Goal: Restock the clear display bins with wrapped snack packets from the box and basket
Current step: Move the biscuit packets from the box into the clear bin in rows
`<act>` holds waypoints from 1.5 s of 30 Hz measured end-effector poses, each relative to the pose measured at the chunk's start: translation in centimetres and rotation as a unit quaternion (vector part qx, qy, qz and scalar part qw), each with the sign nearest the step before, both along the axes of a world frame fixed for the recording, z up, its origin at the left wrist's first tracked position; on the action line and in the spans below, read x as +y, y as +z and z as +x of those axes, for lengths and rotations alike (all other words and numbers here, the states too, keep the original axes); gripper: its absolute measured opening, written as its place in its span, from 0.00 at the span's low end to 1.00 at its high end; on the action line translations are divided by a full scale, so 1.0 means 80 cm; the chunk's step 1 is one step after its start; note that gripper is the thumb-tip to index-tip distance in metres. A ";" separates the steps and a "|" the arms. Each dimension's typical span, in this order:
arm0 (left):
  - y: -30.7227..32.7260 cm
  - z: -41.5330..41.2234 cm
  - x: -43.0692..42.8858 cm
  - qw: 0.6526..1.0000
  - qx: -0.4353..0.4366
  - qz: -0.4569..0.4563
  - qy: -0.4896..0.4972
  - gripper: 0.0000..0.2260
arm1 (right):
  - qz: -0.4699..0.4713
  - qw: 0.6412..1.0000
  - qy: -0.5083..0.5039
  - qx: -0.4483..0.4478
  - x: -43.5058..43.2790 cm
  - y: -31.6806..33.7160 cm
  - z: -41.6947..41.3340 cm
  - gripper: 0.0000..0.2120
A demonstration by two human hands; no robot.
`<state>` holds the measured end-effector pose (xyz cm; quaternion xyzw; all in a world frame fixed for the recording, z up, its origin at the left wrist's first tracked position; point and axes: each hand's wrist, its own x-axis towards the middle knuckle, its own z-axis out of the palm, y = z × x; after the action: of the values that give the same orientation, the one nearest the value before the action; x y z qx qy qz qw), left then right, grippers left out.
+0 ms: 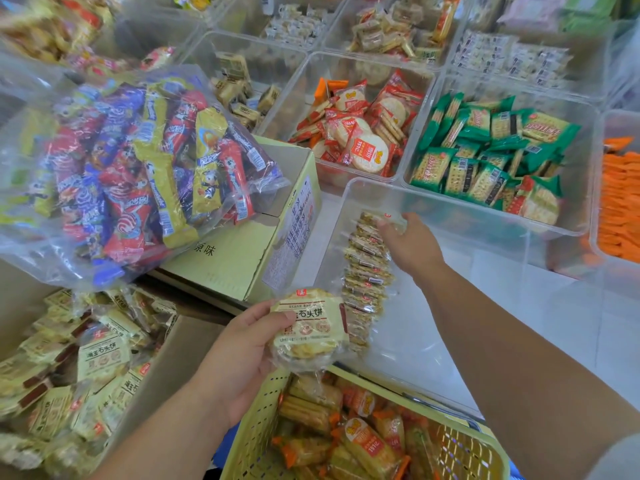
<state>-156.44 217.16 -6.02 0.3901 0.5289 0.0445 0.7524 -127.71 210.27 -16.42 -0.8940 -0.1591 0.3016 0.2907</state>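
Observation:
My left hand (239, 355) grips a round cream-wrapped cracker packet (308, 329) above the gap between the box and the basket. My right hand (412, 245) reaches into a clear bin (485, 306) and holds another packet (384, 218) at the far end of a row of upright packets (367, 275) along the bin's left wall. A cardboard box (180, 355) at lower left holds many of the same cream packets (100, 358). A yellow-green perforated basket (256, 441) at the bottom holds orange-wrapped snacks (363, 441).
A clear bag of colourful snack bars (138, 168) lies on a pale green carton (242, 258) at left. Behind stand clear bins of red-wrapped round crackers (360, 133), green-wrapped crackers (491, 154), orange packets (620, 202) and other snacks farther back.

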 end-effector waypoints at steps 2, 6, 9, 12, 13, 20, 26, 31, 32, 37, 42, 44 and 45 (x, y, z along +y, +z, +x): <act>0.000 -0.001 -0.004 0.999 -0.011 0.013 0.028 0.23 | 0.031 0.998 0.004 -0.046 -0.015 0.023 -0.019 0.32; 0.005 0.003 -0.010 0.996 -0.025 0.060 0.069 0.38 | 0.141 0.989 0.027 -0.015 -0.052 0.093 -0.079 0.18; 0.012 0.008 -0.016 0.989 -0.002 0.147 0.033 0.47 | 0.208 0.970 0.042 0.122 -0.080 0.141 -0.129 0.10; 0.026 0.014 -0.027 0.948 0.071 0.300 -0.081 0.39 | 0.235 0.940 0.009 0.246 -0.097 0.155 -0.160 0.14; 0.029 0.016 -0.031 0.933 0.073 0.335 -0.112 0.38 | 0.233 0.932 -0.003 0.276 -0.101 0.154 -0.166 0.15; 0.048 0.032 -0.052 0.854 0.047 0.449 -0.258 0.40 | 0.329 0.781 -0.075 0.525 -0.116 0.135 -0.173 0.25; 0.043 0.070 -0.031 0.855 0.038 0.458 -0.241 0.26 | 0.363 0.784 -0.189 0.466 -0.133 0.112 -0.149 0.18; 0.036 0.128 0.008 0.847 0.061 0.449 -0.277 0.13 | 0.347 0.832 -0.247 0.355 -0.148 0.099 -0.104 0.13; 0.032 0.141 0.016 0.838 0.074 0.444 -0.308 0.14 | 0.342 0.850 -0.251 0.313 -0.150 0.096 -0.092 0.14; 0.000 0.208 0.039 0.777 0.115 0.390 -0.481 0.26 | 0.242 0.953 -0.172 0.053 -0.143 0.080 -0.035 0.19; -0.025 0.269 0.048 0.671 0.156 0.411 -0.597 0.26 | 0.146 0.976 0.005 -0.163 -0.110 0.076 0.013 0.17; -0.034 0.285 0.051 0.651 0.158 0.412 -0.617 0.25 | 0.125 0.970 0.046 -0.201 -0.096 0.071 0.025 0.17; -0.039 0.291 0.052 0.648 0.160 0.407 -0.624 0.24 | 0.119 0.969 0.063 -0.206 -0.090 0.068 0.029 0.16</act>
<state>-133.16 221.35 -9.11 0.8961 0.2010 -0.2876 0.2717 -125.40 203.09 -10.97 -0.8840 -0.3065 0.1076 0.3361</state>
